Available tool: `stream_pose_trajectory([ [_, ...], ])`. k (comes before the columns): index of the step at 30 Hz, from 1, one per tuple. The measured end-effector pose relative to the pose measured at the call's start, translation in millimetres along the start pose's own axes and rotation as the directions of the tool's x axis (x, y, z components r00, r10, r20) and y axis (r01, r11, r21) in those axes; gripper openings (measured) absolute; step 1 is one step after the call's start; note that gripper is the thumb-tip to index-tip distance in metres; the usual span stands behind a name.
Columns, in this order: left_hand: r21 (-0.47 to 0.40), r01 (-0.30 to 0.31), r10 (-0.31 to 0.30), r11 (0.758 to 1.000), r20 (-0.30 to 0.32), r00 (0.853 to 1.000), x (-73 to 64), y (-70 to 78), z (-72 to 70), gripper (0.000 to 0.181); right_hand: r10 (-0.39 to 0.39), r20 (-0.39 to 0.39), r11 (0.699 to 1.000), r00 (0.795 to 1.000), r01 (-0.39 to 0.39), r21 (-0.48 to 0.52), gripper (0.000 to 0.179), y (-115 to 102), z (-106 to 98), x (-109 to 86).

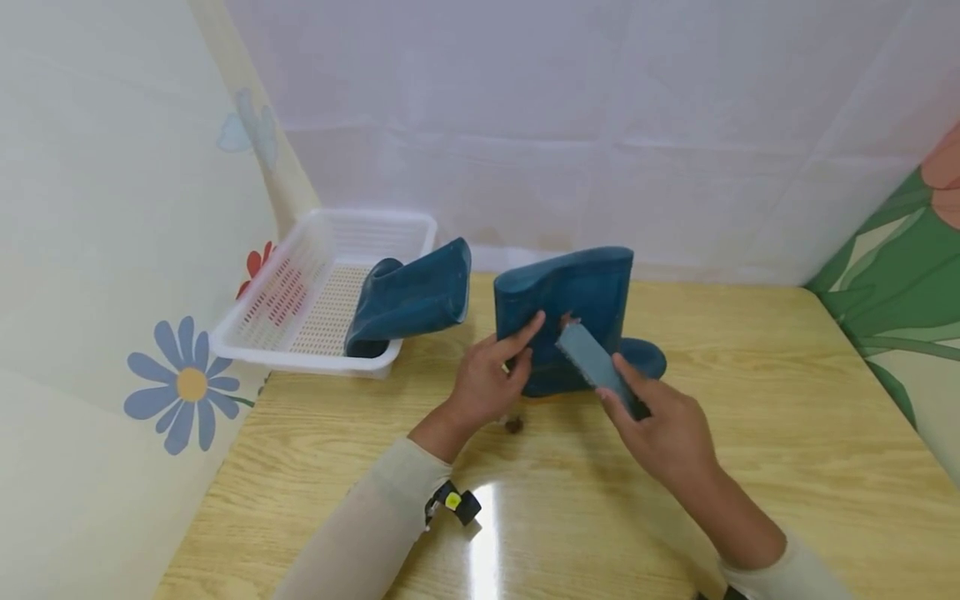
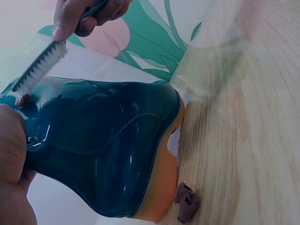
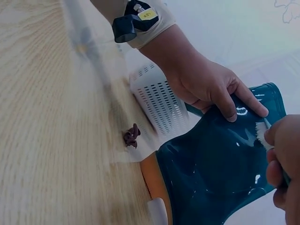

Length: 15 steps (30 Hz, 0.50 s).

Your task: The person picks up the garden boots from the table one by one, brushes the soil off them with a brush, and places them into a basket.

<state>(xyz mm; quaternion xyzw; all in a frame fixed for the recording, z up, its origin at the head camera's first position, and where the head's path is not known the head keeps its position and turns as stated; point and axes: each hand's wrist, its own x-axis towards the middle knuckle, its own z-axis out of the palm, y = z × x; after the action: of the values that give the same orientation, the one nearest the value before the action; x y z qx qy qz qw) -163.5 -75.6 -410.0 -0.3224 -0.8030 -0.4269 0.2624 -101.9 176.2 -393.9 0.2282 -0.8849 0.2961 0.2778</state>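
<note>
A dark teal rubber boot [image 1: 592, 287] with an orange sole stands on the table, its shaft opening upward. My left hand [image 1: 487, 379] grips the shaft from the left, index finger stretched along the near face. In my right hand [image 1: 671, 425] is a scrubbing brush [image 1: 600, 362], pinched by one end between thumb and fingers. Its white bristles [image 2: 44, 68] meet the shaft at a reddish-brown smear [image 2: 22, 101], close to my left fingertips. A crumpled brown lump [image 3: 131, 136] lies on the wood beside the sole.
At the back left stands a white perforated plastic basket [image 1: 300, 360]. Another teal boot [image 1: 416, 292] lies in it, its shaft jutting over the right rim. Behind the wooden table [image 1: 787, 400] hangs a pale sheet [image 1: 525, 108]; flower-patterned coverings flank it.
</note>
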Motion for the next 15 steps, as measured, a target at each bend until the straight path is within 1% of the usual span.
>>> stream_pose_trajectory([
  [2, 0.004, -0.002, 0.002, 1.000, -0.002, 1.000, -0.2, -0.1, 0.6, 0.046, -0.014, -0.033, 1.000, 0.999, 0.015, 0.007, 0.051, 0.3, -1.4, -2.7],
  [4, 0.008, -0.002, 0.002, 1.000, 0.001, 1.000, -0.3, -0.2, 1.1, 0.046, -0.012, -0.071, 1.000, 0.997, 0.013, 0.015, 0.051, 0.5, -3.4, -5.0],
  [7, 0.008, 0.004, -0.005, 1.000, 0.010, 1.000, -0.2, 0.3, 1.0, 0.046, 0.008, -0.138, 1.000, 0.990, -0.004, 0.027, 0.053, 1.2, -7.2, -5.8],
  [9, 0.005, 0.010, -0.010, 1.000, 0.020, 1.000, 0.0, 0.3, 0.9, 0.047, 0.029, -0.168, 0.999, 0.985, -0.024, 0.035, 0.054, 1.5, -9.2, -3.2],
  [12, -0.001, 0.015, -0.015, 1.000, 0.026, 1.000, 0.0, 0.0, 0.5, 0.048, 0.051, -0.175, 0.999, 0.983, -0.047, 0.026, 0.056, -0.3, -10.3, 4.6],
  [15, 0.000, 0.011, -0.011, 1.000, 0.028, 1.000, 0.0, 0.2, 0.3, 0.048, 0.055, -0.133, 0.998, 0.990, -0.059, -0.020, 0.056, -4.9, -8.8, 13.4],
])
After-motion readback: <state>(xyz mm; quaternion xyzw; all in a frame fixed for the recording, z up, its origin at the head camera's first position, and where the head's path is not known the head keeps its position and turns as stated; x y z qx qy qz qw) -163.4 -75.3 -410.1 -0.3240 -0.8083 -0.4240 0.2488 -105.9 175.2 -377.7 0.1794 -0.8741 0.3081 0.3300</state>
